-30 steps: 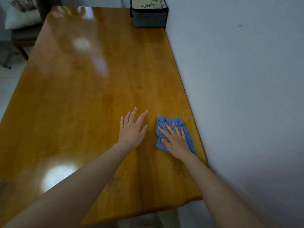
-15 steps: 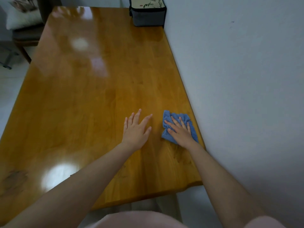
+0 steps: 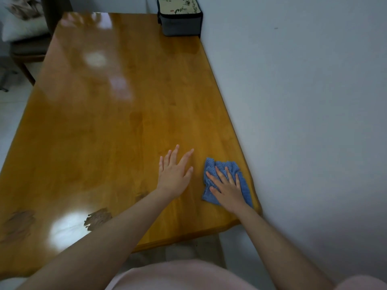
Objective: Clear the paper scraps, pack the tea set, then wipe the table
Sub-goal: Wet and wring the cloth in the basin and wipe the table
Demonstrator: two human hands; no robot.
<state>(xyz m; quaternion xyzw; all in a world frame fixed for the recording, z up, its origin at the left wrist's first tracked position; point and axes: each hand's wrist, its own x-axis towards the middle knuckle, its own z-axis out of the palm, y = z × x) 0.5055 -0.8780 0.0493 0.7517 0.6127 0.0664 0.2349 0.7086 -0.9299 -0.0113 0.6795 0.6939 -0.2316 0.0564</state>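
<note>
Right hand (image 3: 227, 188) flat, fingers spread, pressing blue cloth (image 3: 222, 167) on wooden surface (image 3: 125, 132) by the wall, left hand (image 3: 173, 174) open, palm down alongside, grey case (image 3: 180, 18) at far corner

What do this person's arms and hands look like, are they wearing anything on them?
The left hand and right hand are bare: no gloves, and no rings, watch or bracelet that I can see. The left forearm and right forearm have no sleeves in view. Pale pink clothing shows at the bottom edge.
</note>
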